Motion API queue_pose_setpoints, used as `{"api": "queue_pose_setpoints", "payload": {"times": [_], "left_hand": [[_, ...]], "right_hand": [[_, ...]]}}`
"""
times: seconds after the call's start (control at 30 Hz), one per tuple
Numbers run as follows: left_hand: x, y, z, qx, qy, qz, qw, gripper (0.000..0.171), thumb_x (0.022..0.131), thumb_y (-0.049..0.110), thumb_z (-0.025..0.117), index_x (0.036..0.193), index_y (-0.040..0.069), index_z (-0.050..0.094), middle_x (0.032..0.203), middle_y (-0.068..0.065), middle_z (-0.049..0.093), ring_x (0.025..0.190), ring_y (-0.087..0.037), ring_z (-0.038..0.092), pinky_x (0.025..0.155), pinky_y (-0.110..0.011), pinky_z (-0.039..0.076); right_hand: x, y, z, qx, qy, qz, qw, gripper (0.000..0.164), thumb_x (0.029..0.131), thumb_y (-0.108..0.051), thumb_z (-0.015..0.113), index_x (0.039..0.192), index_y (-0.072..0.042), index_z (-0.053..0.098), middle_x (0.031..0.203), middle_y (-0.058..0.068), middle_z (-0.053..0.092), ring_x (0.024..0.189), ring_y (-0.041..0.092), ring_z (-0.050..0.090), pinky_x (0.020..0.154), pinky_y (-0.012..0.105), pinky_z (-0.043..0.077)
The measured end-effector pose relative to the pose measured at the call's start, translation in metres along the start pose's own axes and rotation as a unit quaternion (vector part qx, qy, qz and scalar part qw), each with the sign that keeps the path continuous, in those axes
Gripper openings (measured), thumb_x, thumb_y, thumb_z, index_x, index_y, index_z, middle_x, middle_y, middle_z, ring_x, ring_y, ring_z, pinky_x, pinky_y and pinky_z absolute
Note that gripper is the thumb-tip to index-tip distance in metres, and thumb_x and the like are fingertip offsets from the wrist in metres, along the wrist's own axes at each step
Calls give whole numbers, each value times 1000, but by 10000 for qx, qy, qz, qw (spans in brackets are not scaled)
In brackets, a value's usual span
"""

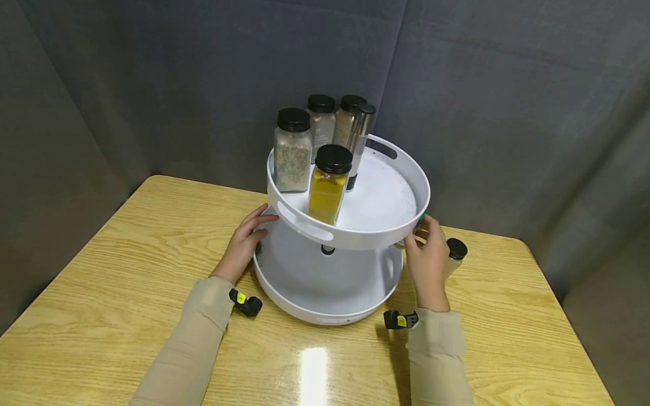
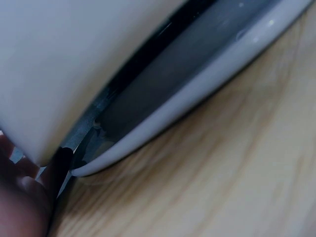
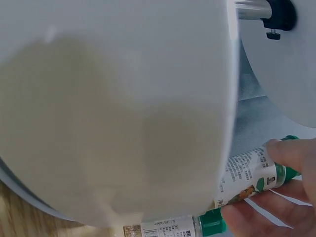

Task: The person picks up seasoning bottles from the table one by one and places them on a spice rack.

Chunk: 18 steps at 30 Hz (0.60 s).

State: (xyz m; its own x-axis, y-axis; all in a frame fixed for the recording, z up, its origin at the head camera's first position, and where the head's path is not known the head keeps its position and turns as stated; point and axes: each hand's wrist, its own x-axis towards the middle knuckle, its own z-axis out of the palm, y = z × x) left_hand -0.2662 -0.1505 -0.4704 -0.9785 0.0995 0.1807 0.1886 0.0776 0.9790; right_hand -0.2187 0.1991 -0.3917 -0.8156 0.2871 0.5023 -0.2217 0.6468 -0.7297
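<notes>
A white two-tier turntable stands on the table, its upper tray (image 1: 388,194) set above the lower tray (image 1: 330,285). My right hand (image 1: 429,262) is at the upper tray's right side. In the right wrist view it pinches a green-capped seasoning bottle (image 3: 249,173) with a white printed label, thumb and fingers near the cap. Below that bottle lies a second green-capped bottle (image 3: 170,228), partly hidden by the tray. My left hand (image 1: 244,242) is at the left side, its extended fingertips right at the upper tray's edge, above the lower rim.
On the upper tray stand a yellow spice jar (image 1: 325,194), a herb jar (image 1: 293,160), two more black-lidded jars behind and a slim grinder (image 1: 360,135). Another black-lidded jar (image 1: 456,251) is on the wooden table (image 1: 152,254), beyond my right hand. Grey curtains (image 1: 203,84) surround the table.
</notes>
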Motion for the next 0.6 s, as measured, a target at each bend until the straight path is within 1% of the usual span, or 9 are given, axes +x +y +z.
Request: {"api": "queue_pose_setpoints", "payload": {"times": [0.3, 0.6], "left_hand": [[0, 0, 1, -16, 2, -17, 10000, 36, 103, 3, 44, 134, -1, 62, 165, 1, 29, 154, -20, 17, 124, -46, 19], [0, -1, 1, -7, -4, -73, 10000, 36, 103, 4, 44, 134, 0, 63, 165, 3, 29, 154, -19, 17, 124, -46, 18]], "right_hand": [[-1, -1, 2, 85, -240, 97, 9996, 41, 100, -12, 62, 137, 4, 54, 125, 25, 60, 114, 41, 62, 95, 55, 53], [-2, -5, 7, 36, -598, 57, 9982, 39, 98, -8, 62, 135, 4, 55, 123, 28, 63, 111, 42, 64, 92, 54, 56]]}}
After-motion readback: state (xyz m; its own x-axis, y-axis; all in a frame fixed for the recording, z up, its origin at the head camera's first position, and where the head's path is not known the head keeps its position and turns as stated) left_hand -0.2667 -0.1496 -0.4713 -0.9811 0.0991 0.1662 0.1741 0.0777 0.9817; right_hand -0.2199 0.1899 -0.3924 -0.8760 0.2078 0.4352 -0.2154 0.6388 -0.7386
